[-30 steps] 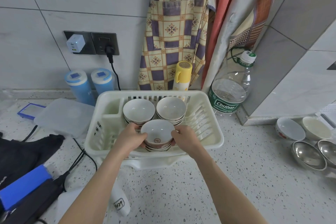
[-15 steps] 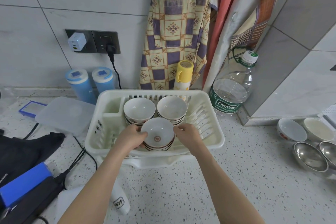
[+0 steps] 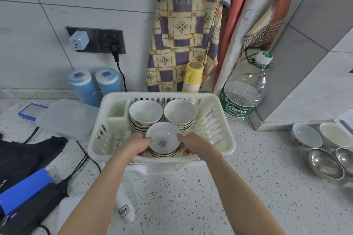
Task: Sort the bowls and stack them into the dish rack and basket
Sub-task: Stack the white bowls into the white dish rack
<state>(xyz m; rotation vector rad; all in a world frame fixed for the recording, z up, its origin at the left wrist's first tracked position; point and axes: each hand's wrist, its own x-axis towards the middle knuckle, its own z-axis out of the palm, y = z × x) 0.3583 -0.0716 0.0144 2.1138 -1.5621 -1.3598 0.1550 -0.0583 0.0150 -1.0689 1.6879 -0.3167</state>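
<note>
A white plastic dish rack (image 3: 225,145) stands on the speckled counter. Inside it are three stacks of white ceramic bowls: a back-left stack (image 3: 145,111), a back-right stack (image 3: 180,110) and a front stack (image 3: 163,142) whose top bowl shows a red emblem. My left hand (image 3: 136,146) grips the front stack's left side, and my right hand (image 3: 193,145) grips its right side, fingers curled under the bowls. Far right on the counter lie two white bowls (image 3: 306,135) (image 3: 333,134) and two steel bowls (image 3: 324,164) (image 3: 346,158).
Behind the rack stand a yellow bottle (image 3: 193,76), a large water bottle (image 3: 246,91) and two blue canisters (image 3: 82,86). A clear lid (image 3: 65,118), black cloth (image 3: 24,156), cables and a blue-black device (image 3: 24,192) crowd the left. A small white bottle (image 3: 124,210) lies near me.
Both hands still hold the front bowl stack. It has shifted slightly toward the rack's near wall.
</note>
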